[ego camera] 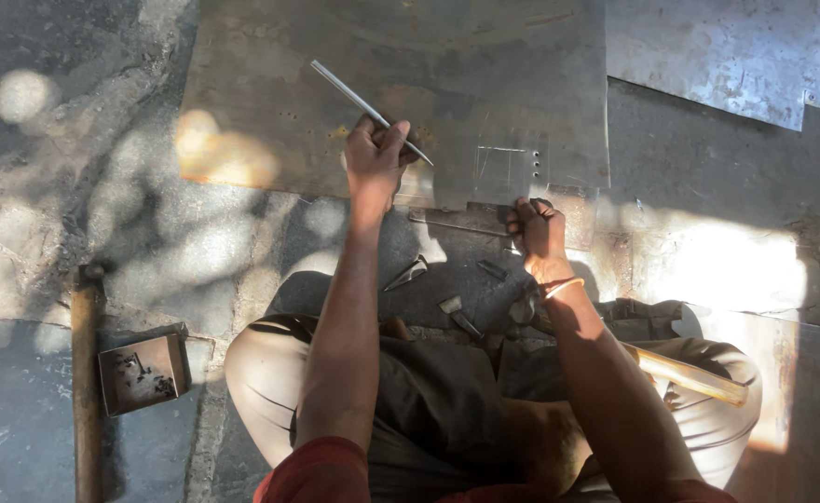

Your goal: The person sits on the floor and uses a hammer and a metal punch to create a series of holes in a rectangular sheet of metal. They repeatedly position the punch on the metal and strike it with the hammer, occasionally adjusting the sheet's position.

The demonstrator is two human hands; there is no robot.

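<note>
Marking-out step, by the look: your left hand (375, 154) grips thin silver metal rod (369, 111) over large grey steel sheet (354, 84); right hand (538, 230) fingers curled, clamping sheet's near edge. Next: rod onto scribed lines, steady pressure.

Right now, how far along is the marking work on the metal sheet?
Done: scribed lines forming a small rectangle and a few punched holes show on the metal sheet. In hand: the left hand holds a thin metal rod over the sheet; the right hand grips a dark piece at the sheet's edge. Left: the marked area is uncut; small chisels lie unused on the ground.
</note>
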